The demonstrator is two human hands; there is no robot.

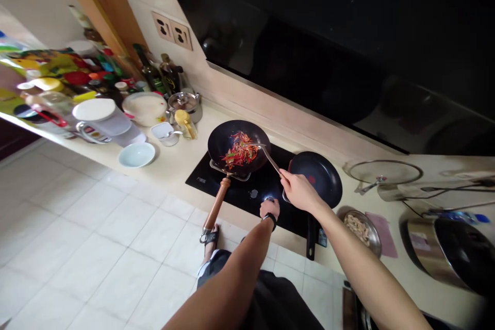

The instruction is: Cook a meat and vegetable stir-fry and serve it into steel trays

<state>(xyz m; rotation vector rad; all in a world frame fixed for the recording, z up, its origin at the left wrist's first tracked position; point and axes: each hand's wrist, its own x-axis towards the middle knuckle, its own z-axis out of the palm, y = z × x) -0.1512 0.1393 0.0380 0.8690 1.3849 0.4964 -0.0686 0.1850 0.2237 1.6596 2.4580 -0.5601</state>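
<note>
My right hand (299,188) is closed round the handle of a metal spatula (274,161). The spatula's head reaches into a dark wok (216,139) holding shredded red, orange and green vegetables (240,152). The wok rests on the left burner of a black cooktop (199,180), its wooden handle (217,203) pointing towards me. At the cooktop's front edge, my left hand (270,208) has its fingers round a control knob (269,198), mostly covered by them. A second knob (253,194) is just left of it. Under my right wrist sits a dark frying pan (323,175).
To the right are a glass lid (386,171), a metal bowl of pale sliced food (358,227) and a large pot (429,245). On the left stand a light blue bowl (136,155), a white seasoning box (164,134), a water pitcher (104,118) and several bottles. A black range hood (328,51) hangs ahead.
</note>
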